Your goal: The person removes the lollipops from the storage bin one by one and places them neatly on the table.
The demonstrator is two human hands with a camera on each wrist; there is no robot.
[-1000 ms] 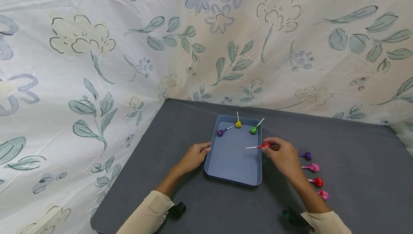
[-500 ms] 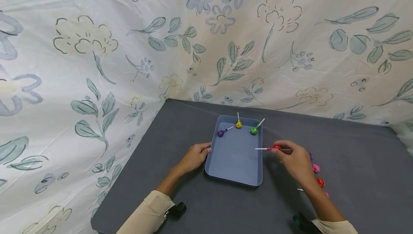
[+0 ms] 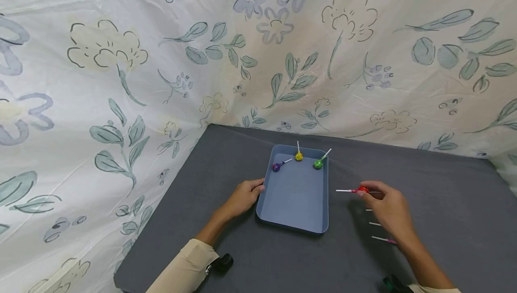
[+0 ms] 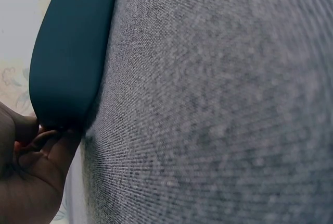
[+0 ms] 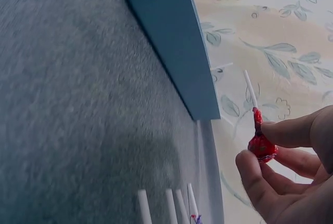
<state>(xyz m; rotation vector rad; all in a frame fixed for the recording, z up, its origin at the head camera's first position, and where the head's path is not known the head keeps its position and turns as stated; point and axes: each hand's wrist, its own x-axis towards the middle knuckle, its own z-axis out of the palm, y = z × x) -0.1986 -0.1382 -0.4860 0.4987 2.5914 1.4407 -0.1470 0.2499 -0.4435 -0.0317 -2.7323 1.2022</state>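
Note:
My right hand [image 3: 389, 207] pinches a red-wrapped lollipop [image 5: 261, 148] by its head between thumb and fingers. Its white stick points left, toward the tray, in the head view. Hand and lollipop are above the table, to the right of the blue-grey tray [image 3: 291, 203]. At the tray's left side, my left hand [image 3: 242, 196] grips the wall, thumb at the rim and fingers curled against it, as the left wrist view shows. Inside the tray's far end are a purple lollipop [image 3: 276, 167], a yellow lollipop [image 3: 299, 156] and a green lollipop [image 3: 318, 164].
Several more lollipops lie in a column under my right hand and forearm; mainly sticks show, such as a pink-necked lollipop stick [image 3: 379, 238]. Dark grey cloth covers the table [image 3: 226, 158]. A floral curtain [image 3: 258, 82] borders its back and left side.
My right hand has carried the red lollipop rightward, from over the tray's right edge to beside it. It now hides the heads of the lollipops on the table. The left hand stays put.

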